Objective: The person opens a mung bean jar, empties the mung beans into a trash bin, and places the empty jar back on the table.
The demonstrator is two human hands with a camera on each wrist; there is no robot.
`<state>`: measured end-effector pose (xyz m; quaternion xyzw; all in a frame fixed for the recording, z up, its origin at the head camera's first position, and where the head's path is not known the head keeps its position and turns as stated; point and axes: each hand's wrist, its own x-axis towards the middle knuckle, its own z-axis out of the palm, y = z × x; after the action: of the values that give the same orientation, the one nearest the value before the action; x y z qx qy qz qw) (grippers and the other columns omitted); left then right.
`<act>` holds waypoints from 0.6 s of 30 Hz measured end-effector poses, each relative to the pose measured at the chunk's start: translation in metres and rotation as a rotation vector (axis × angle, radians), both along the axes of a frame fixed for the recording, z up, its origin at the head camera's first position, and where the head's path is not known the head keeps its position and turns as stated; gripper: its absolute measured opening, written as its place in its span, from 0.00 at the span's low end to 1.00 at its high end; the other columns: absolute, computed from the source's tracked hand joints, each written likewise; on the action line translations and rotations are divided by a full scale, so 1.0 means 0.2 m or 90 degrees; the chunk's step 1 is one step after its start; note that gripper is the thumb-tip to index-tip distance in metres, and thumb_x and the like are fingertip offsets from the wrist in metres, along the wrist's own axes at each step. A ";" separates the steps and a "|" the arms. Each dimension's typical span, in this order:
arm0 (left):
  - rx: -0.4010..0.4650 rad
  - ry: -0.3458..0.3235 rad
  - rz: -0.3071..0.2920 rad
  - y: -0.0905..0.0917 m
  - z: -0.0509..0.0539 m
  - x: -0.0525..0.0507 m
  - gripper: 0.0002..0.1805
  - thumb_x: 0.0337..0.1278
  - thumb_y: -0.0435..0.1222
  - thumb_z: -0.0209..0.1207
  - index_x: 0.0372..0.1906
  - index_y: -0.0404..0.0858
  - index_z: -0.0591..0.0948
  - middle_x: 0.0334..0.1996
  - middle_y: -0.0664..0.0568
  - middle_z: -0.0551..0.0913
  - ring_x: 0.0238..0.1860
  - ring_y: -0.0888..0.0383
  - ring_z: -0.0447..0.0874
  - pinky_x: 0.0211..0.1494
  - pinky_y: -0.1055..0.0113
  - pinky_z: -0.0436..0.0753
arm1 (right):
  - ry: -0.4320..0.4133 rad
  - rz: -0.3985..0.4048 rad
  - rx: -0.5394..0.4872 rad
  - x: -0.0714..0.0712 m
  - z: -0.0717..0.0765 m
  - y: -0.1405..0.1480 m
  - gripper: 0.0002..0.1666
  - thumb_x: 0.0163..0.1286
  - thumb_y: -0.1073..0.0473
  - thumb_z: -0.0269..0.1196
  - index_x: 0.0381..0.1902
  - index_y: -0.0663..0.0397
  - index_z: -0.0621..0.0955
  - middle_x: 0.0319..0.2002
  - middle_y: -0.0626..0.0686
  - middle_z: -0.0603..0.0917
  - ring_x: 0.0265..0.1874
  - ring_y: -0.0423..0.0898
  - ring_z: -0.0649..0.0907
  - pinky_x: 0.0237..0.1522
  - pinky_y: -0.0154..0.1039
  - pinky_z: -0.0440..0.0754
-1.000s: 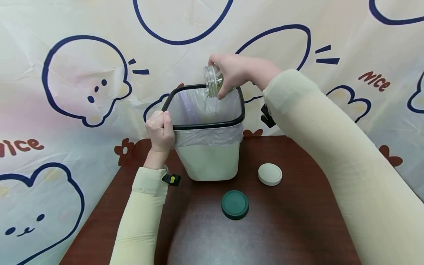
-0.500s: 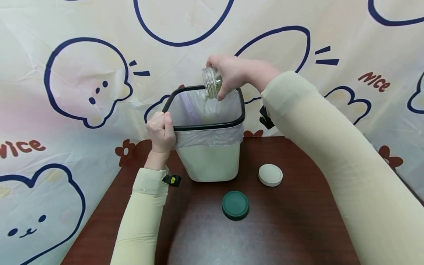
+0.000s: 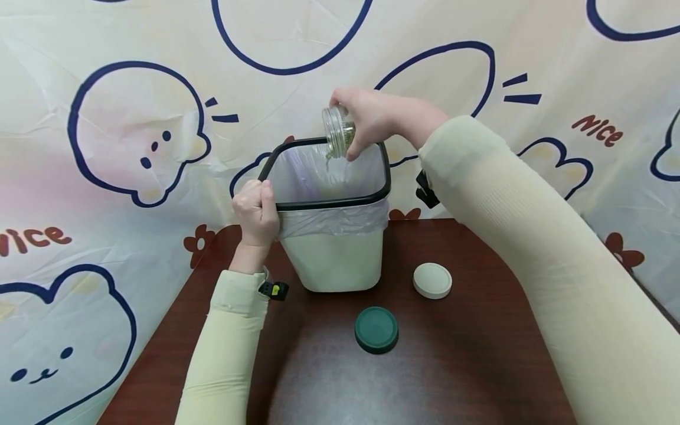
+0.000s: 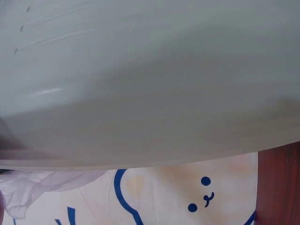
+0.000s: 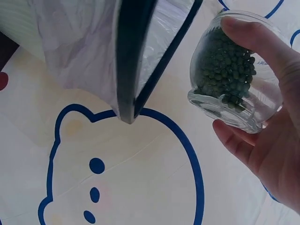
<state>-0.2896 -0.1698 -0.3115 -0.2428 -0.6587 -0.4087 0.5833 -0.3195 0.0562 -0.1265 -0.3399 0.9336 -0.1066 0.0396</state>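
Note:
My left hand (image 3: 257, 212) grips the black rim (image 3: 334, 203) of a pale green trash bin (image 3: 337, 260) at its left front corner. A translucent plastic liner (image 3: 334, 223) folds over the rim. Above the bin's back right part, my right hand (image 3: 374, 115) holds a clear glass jar (image 3: 334, 130) on its side, its mouth tilted down to the left. Small green beans (image 5: 225, 70), like mung beans, lie inside the jar, and a few are falling toward the liner. The bin's wall (image 4: 150, 93) fills most of the left wrist view; only a sliver of fingers shows there.
On the dark wooden table (image 3: 329, 389), a green lid (image 3: 376, 329) lies in front of the bin. A white lid (image 3: 432, 280) sits to the bin's right. A patterned cloth (image 3: 149, 130) hangs close behind the bin.
The jar has shifted very slightly left over the bin while beans keep falling from it. The left hand stays on the rim, and both lids lie as before.

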 end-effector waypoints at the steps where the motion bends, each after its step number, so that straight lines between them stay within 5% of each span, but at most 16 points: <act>1: -0.001 0.000 0.000 0.00 0.00 0.00 0.26 0.59 0.33 0.45 0.05 0.34 0.58 0.07 0.47 0.57 0.11 0.52 0.54 0.21 0.66 0.49 | -0.002 -0.004 0.001 0.00 0.00 0.00 0.51 0.51 0.59 0.75 0.67 0.61 0.59 0.58 0.61 0.70 0.53 0.55 0.71 0.53 0.48 0.74; 11: -0.006 0.018 -0.001 0.01 0.01 0.00 0.26 0.58 0.33 0.46 0.05 0.36 0.58 0.08 0.49 0.56 0.12 0.52 0.53 0.21 0.66 0.50 | 0.016 -0.004 -0.032 0.00 0.01 0.01 0.53 0.52 0.60 0.75 0.68 0.62 0.58 0.60 0.61 0.68 0.55 0.55 0.71 0.55 0.49 0.74; 18: -0.004 0.018 -0.004 0.01 0.01 0.00 0.26 0.58 0.33 0.46 0.05 0.36 0.58 0.08 0.49 0.56 0.12 0.52 0.54 0.21 0.66 0.50 | -0.007 -0.013 0.020 0.01 0.01 0.00 0.52 0.52 0.58 0.75 0.68 0.61 0.59 0.59 0.61 0.70 0.53 0.55 0.71 0.53 0.48 0.74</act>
<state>-0.2899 -0.1682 -0.3096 -0.2523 -0.6508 -0.4049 0.5907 -0.3177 0.0568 -0.1241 -0.3290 0.9383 -0.0943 0.0488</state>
